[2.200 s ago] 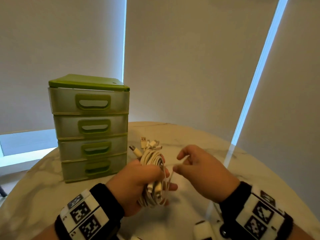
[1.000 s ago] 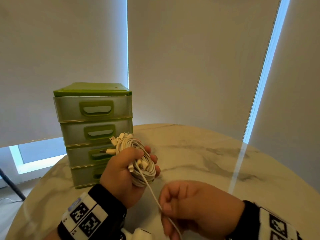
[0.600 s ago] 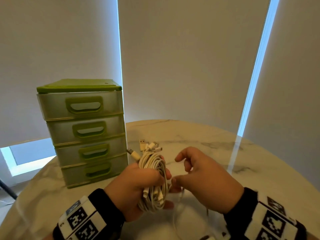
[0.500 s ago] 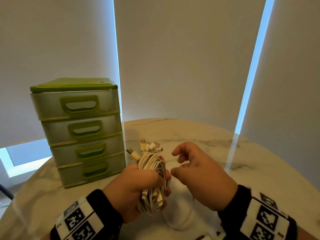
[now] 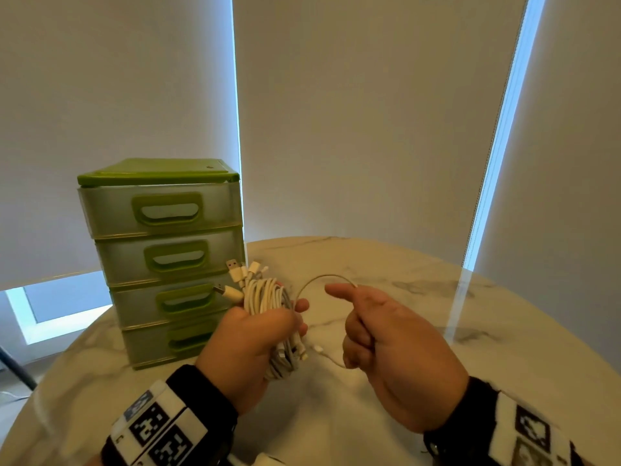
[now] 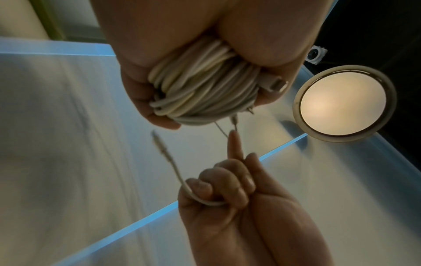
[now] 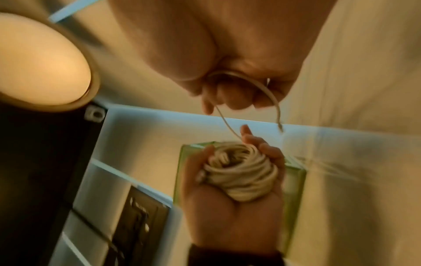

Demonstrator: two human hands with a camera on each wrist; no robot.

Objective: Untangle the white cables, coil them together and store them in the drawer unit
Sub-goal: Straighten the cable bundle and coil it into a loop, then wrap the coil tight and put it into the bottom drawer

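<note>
**Last loose cable end arches between the hands**

Half a second ago the right hand [image 5: 396, 351] hung with thumb and forefinger loosely apart and a slack loop drooped beneath it; now its lower fingers are curled round the loose cable end [image 5: 322, 280], the index finger stretched straight toward 10 o'clock, and the strand rises in an arch from that fingertip across to the bundle. The head has also drifted, so the drawer unit [image 5: 168, 260] sits nearer the middle of the view than before.

The left hand [image 5: 255, 334] is clenched round the coil of white cables [image 5: 268, 307], fingers wrapped over its waist, just at 9 o'clock of the right hand with a small gap between them. Several USB plugs [image 5: 242, 274] fan out of the coil's top toward 11 o'clock, overlapping the third drawer front. Both hands hover above the marble table [image 5: 437, 297], the drawer unit standing at 10 o'clock, all four drawers pushed in.

The left wrist view shows what the head view hides: the strand looping under the right hand's curled fingers [image 6: 227, 180] and its blurred plug tip [image 6: 157, 138] hanging free. The right wrist view shows the coil [image 7: 241, 172] lying in the left palm, plus a round ceiling lamp [image 7: 41, 61].
</note>
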